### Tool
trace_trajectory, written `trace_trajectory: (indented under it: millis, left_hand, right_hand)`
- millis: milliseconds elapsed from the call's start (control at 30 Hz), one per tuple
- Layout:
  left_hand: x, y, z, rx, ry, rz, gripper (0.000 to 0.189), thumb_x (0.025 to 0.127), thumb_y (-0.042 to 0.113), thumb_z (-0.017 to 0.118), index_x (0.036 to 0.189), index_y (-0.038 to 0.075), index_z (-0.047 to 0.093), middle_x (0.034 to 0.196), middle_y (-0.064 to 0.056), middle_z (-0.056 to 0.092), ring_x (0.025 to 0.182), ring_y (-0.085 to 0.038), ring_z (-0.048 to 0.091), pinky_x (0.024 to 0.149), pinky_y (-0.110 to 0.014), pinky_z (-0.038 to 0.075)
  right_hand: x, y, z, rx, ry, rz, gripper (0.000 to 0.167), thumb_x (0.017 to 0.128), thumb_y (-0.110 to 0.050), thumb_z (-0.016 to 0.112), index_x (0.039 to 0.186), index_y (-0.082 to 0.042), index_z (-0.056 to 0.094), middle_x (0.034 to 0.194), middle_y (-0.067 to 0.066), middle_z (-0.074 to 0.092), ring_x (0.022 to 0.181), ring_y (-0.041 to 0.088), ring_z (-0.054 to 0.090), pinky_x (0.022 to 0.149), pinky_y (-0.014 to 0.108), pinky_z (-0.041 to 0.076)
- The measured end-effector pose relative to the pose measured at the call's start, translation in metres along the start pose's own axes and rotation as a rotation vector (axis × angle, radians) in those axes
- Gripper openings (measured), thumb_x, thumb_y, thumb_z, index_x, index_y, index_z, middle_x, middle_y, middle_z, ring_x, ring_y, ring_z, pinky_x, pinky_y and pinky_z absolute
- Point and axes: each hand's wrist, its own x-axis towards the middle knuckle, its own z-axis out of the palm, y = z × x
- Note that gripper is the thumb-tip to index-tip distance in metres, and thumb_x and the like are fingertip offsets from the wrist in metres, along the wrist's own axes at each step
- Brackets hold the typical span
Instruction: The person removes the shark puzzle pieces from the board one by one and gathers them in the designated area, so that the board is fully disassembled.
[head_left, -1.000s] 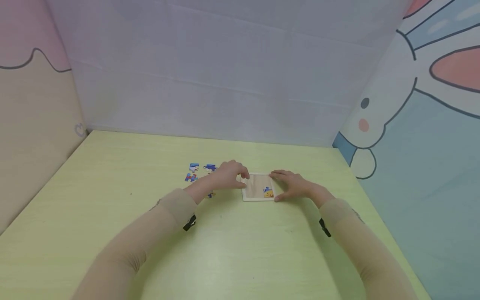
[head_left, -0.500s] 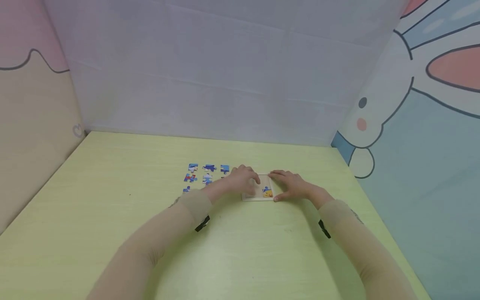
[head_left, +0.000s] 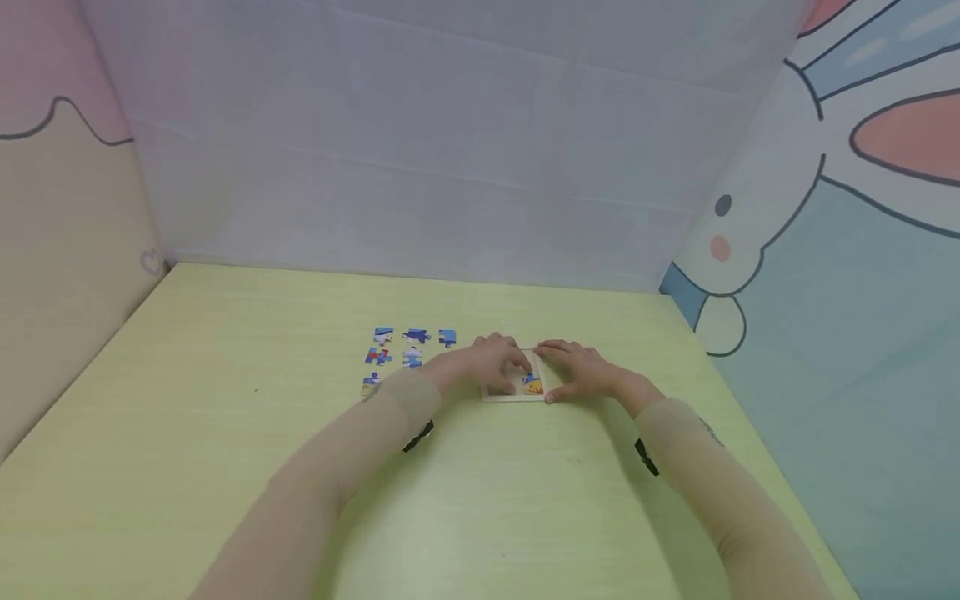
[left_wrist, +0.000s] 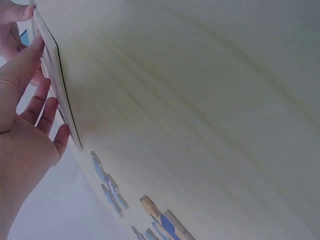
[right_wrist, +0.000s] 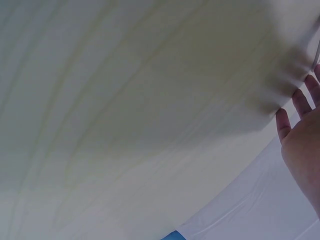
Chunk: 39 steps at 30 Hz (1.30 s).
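My left hand [head_left: 495,361] is over a shallow wooden puzzle tray [head_left: 512,399], its index fingertip close to a yellow-and-blue jigsaw piece [head_left: 533,387] in the tray's near right corner. Thumb and index stand apart, and I see nothing pinched between them. In the left wrist view the left hand [left_wrist: 30,130] has loosely extended fingers along the tray [left_wrist: 62,85]. My right hand [head_left: 581,369] holds the tray's right side, with the thumb at the near corner and fingers at the far one. Only part of the right hand [right_wrist: 305,140] appears in the right wrist view.
Several loose jigsaw pieces [head_left: 412,357] lie in rows left of the tray, partly hidden behind the left forearm [head_left: 390,412]. They rest on a pale yellow table [head_left: 225,358]. A plain cloth wall [head_left: 420,167] closes the back, with a rabbit-printed panel [head_left: 847,333] at right.
My left hand has moved rightward from the tray's left edge to over its middle, near the corner piece. More loose pieces have come into sight. The right hand keeps its place.
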Motion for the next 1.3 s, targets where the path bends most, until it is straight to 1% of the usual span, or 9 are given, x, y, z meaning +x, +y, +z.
trace_trajectory:
  millis: [267,433,633,767,867,967,1067,1133,1300]
  left_hand:
    - [0.007,-0.006,0.0,0.03,-0.053,0.016,0.049,0.084,0.035,0.069,0.132,0.032,0.054,0.126,0.002,0.049,0.115,-0.016,0.039,0.099,-0.041,0.029]
    - [0.011,-0.008,0.001,0.041,-0.062,0.028,0.051,0.084,0.035,0.069,0.132,0.033,0.053,0.12,0.003,0.051,0.109,-0.014,0.04,0.096,-0.037,0.03]
    - [0.01,-0.008,0.0,0.01,-0.067,0.019,0.048,0.084,0.034,0.069,0.13,0.032,0.055,0.116,0.004,0.052,0.106,-0.013,0.04,0.094,-0.037,0.03]
    - [0.007,-0.004,-0.001,-0.037,-0.048,0.013,0.047,0.084,0.031,0.071,0.129,0.03,0.056,0.118,0.004,0.053,0.11,-0.015,0.041,0.1,-0.042,0.028]
    - [0.006,-0.001,-0.001,-0.106,-0.025,0.016,0.044,0.084,0.022,0.071,0.125,0.027,0.058,0.116,0.005,0.057,0.111,-0.015,0.045,0.104,-0.047,0.026]
    - [0.006,0.001,0.0,-0.181,-0.004,0.03,0.038,0.084,0.013,0.069,0.12,0.023,0.059,0.108,0.005,0.061,0.104,-0.013,0.051,0.102,-0.042,0.033]
    - [0.008,0.001,0.001,-0.248,0.017,0.056,0.034,0.084,0.007,0.068,0.115,0.018,0.06,0.099,0.004,0.062,0.094,-0.011,0.054,0.092,-0.029,0.041]
    - [0.009,0.001,0.002,-0.271,0.028,0.065,0.032,0.084,0.005,0.068,0.113,0.016,0.061,0.097,0.003,0.063,0.092,-0.01,0.055,0.089,-0.025,0.043]
    - [0.009,0.003,0.003,-0.292,0.048,0.061,0.029,0.083,0.004,0.069,0.11,0.014,0.061,0.094,0.002,0.062,0.09,-0.01,0.056,0.086,-0.022,0.044]
  right_hand:
    - [-0.001,0.0,0.0,-0.005,0.006,-0.01,0.088,0.079,-0.055,0.067,0.148,-0.015,0.03,0.153,0.011,0.027,0.138,0.037,0.027,0.102,0.065,0.023]
    - [0.0,-0.001,0.0,-0.012,0.009,-0.008,0.088,0.079,-0.055,0.068,0.148,-0.017,0.03,0.153,0.01,0.028,0.137,0.037,0.029,0.102,0.064,0.024]
    - [0.001,0.0,0.0,-0.012,0.006,-0.004,0.088,0.079,-0.056,0.067,0.148,-0.017,0.03,0.153,0.01,0.028,0.137,0.037,0.029,0.102,0.063,0.024]
    - [0.002,0.002,0.002,-0.01,0.007,-0.001,0.088,0.078,-0.056,0.068,0.148,-0.017,0.03,0.153,0.01,0.028,0.138,0.037,0.028,0.102,0.064,0.024]
    - [0.001,0.003,0.003,-0.008,0.01,-0.001,0.088,0.078,-0.055,0.068,0.148,-0.017,0.03,0.153,0.01,0.028,0.138,0.036,0.028,0.102,0.063,0.023]
    - [0.001,0.002,0.002,-0.006,0.011,-0.005,0.088,0.078,-0.054,0.069,0.148,-0.017,0.03,0.153,0.01,0.028,0.138,0.036,0.028,0.103,0.063,0.023]
    - [0.0,0.002,0.001,-0.002,0.014,-0.011,0.088,0.078,-0.054,0.069,0.148,-0.016,0.031,0.152,0.01,0.029,0.138,0.036,0.028,0.103,0.063,0.023]
    - [0.0,0.001,0.0,0.005,0.016,-0.013,0.087,0.078,-0.053,0.069,0.147,-0.016,0.031,0.152,0.011,0.029,0.138,0.036,0.028,0.102,0.064,0.023]
    - [-0.001,0.0,0.0,0.008,0.011,-0.008,0.087,0.079,-0.053,0.069,0.148,-0.016,0.031,0.152,0.011,0.029,0.138,0.036,0.028,0.103,0.064,0.023]
